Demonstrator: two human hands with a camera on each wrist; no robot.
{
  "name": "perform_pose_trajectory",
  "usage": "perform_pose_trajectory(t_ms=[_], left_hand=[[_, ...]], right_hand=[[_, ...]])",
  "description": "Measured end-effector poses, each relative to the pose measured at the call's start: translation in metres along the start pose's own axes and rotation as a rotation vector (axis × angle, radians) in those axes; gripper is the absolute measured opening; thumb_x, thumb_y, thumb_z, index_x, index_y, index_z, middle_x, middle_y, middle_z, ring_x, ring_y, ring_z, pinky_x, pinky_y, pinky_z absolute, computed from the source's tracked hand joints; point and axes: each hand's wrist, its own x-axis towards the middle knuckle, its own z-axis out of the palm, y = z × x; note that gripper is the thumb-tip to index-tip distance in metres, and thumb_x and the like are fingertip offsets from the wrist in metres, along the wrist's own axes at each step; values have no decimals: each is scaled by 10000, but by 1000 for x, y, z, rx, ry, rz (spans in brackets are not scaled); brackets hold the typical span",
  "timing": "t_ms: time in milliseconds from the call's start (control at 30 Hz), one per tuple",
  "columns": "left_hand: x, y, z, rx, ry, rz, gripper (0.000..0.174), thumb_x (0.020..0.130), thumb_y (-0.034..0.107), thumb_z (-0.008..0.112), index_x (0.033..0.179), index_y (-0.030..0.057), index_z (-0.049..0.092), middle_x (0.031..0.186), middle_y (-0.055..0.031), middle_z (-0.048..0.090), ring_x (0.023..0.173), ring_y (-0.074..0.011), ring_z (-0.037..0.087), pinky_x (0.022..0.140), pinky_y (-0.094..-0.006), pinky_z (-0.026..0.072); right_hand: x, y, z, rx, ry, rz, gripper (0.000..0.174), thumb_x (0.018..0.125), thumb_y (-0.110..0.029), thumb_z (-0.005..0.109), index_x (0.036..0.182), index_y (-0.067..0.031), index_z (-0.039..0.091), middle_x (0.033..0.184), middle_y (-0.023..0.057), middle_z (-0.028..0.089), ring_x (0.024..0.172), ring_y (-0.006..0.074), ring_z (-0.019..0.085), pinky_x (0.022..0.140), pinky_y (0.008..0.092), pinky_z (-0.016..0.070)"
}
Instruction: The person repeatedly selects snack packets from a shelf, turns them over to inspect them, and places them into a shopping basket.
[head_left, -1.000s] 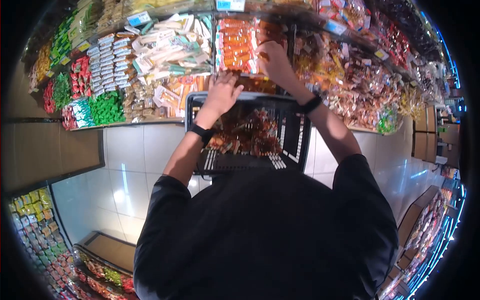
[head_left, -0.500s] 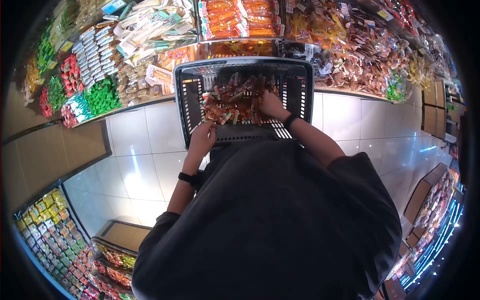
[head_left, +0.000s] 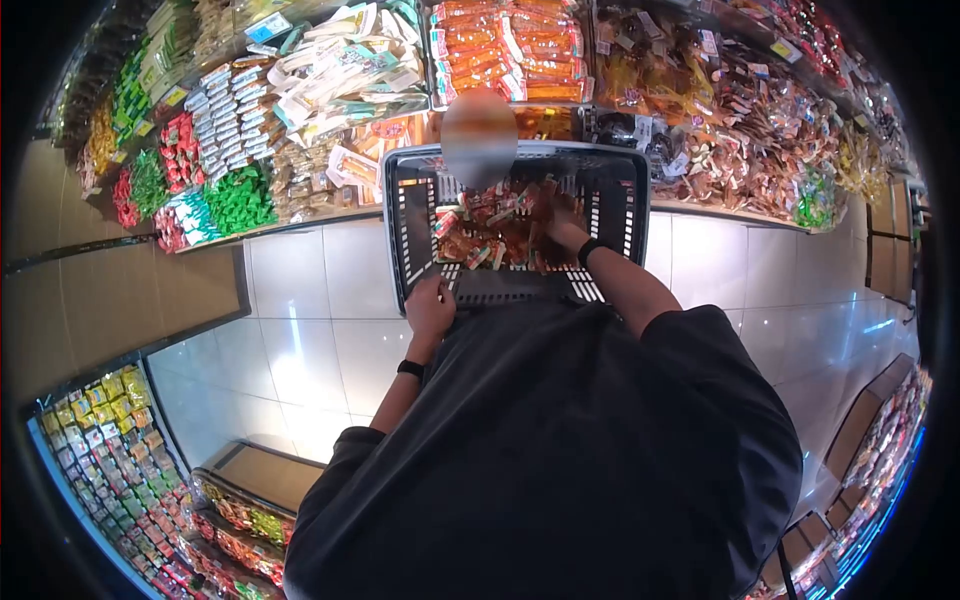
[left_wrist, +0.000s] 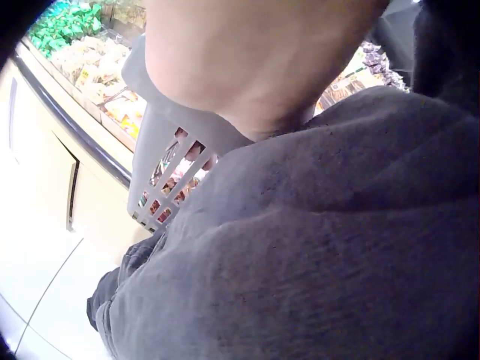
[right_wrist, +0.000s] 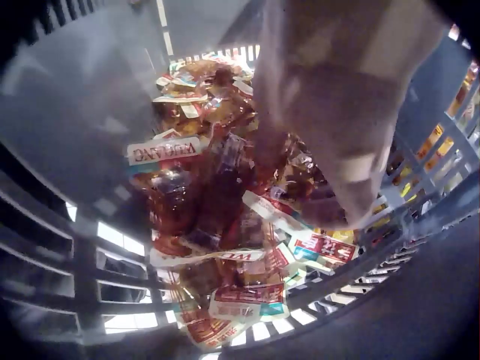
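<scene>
A grey plastic shopping basket [head_left: 393,230] stands in front of the person's body, partly filled with clear packets of reddish-brown snacks [head_left: 475,250]. At its near left corner the left hand [head_left: 430,308] grips the rim with curled fingers. The left wrist view shows that hand's heel [left_wrist: 232,67] over the basket's slotted side [left_wrist: 176,161], its fingers out of sight. Down inside the basket, on the right, the right hand [head_left: 562,222] reaches among the packets. Close up, the right hand [right_wrist: 330,127] points down at packets [right_wrist: 225,187] with red and white labels; I cannot tell whether it holds one.
Beyond the basket runs a display shelf with orange sausage packs [head_left: 510,50], white packs [head_left: 350,60], green-wrapped sweets [head_left: 240,195] and brown packets [head_left: 730,130]. A blurred round patch covers part of the basket's back rim. Pale floor tiles [head_left: 290,270] lie either side.
Both hands have come from the shelf back to the basket: the right from the orange packs down into it, the left to its near corner. Over the last half second the right hand stays inside.
</scene>
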Motion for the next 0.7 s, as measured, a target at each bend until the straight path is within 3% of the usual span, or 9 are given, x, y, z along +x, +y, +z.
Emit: perform_pose_trajectory(t_ms=[133,200,233,267,333,367,533,633,700], left_hand=[[-2,-5,2,14,6,32,53,814,96,615,840,92,661,786,-111,653,761,-326,655,665,-438,519],[0,-2,2,11,9,-28,48,813,96,615,825,92,662,785,-115,654,748,-328,654,650,-438,516],[0,1,2,28,9,-34,51,808,89,615,807,96,666,772,-114,653,738,-329,654,643,-441,515],[1,3,2,31,5,-35,51,808,89,615,807,96,666,772,-114,653,738,-329,654,643,-441,515],[1,3,1,31,22,-58,56,800,89,617,801,100,672,759,-111,652,741,-333,655,643,-441,515],[0,-3,6,35,75,0,43,808,112,636,821,104,677,667,-70,615,647,-257,634,598,-381,484],[1,-2,3,54,17,-28,47,812,114,635,824,111,681,681,-71,627,653,-255,638,600,-385,486],[1,1,1,64,-3,-36,48,814,116,635,824,114,682,690,-70,636,658,-256,639,602,-385,488],[1,2,0,72,-11,-36,48,815,118,635,824,114,682,695,-69,640,662,-256,640,604,-385,488]], right_hand=[[-9,38,40,15,-158,338,578,915,-269,574,1413,-4,446,1220,271,599,1236,436,529,1025,483,448],[-26,44,47,145,113,430,559,903,-219,581,1407,-15,448,1272,274,576,1232,456,530,1036,513,433],[-22,46,46,-598,-254,52,533,901,-205,554,1397,-38,454,1295,280,549,1279,456,492,1065,528,412],[-25,46,50,-595,-258,54,533,901,-205,554,1397,-38,454,1295,280,549,1279,456,492,1065,528,412],[-41,10,26,125,126,433,581,885,-200,566,1419,-21,421,1355,305,495,1310,448,465,1082,529,392],[-42,8,21,129,80,429,609,880,-202,568,1436,-24,393,1401,321,444,1312,453,461,1093,526,383],[-33,24,41,123,82,501,694,882,-220,569,1499,-30,314,1447,319,409,1321,476,445,1091,519,395],[-14,41,65,81,165,566,629,886,-245,579,1449,-21,409,1385,304,491,1290,458,486,1082,516,399],[-10,41,65,560,14,422,424,922,-241,548,1259,15,579,1191,252,615,1134,325,606,981,472,481]])
